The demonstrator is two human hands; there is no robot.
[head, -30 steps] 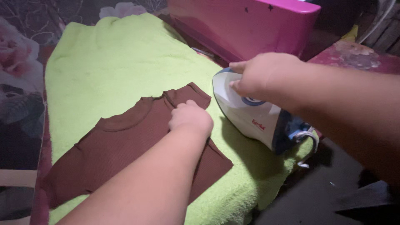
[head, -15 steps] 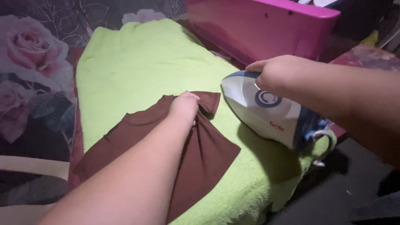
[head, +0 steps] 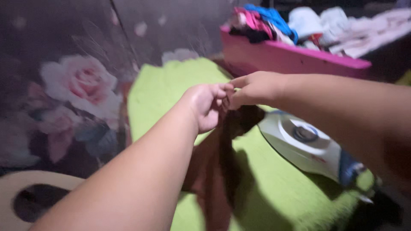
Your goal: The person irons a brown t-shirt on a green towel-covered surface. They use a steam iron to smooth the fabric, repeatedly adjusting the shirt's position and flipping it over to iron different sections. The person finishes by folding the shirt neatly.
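- Our left hand point(head: 209, 105) has left the flat cloth and now pinches the top edge of the brown garment point(head: 220, 158), fingers closed on the fabric.
- Our right hand point(head: 257, 87) has let go of the iron and meets the left one, fingertips closed on the same edge.
- The brown garment, spread flat half a second ago, now hangs bunched from both hands above the green towel point(head: 167, 85), its lower part trailing down to it.
- The white and blue iron point(head: 308, 145) now rests alone on the green towel, right of the garment.
- A pink bin point(head: 291, 57) piled with clothes stands beyond the towel; the floral cover point(head: 81, 85) lies to its left.
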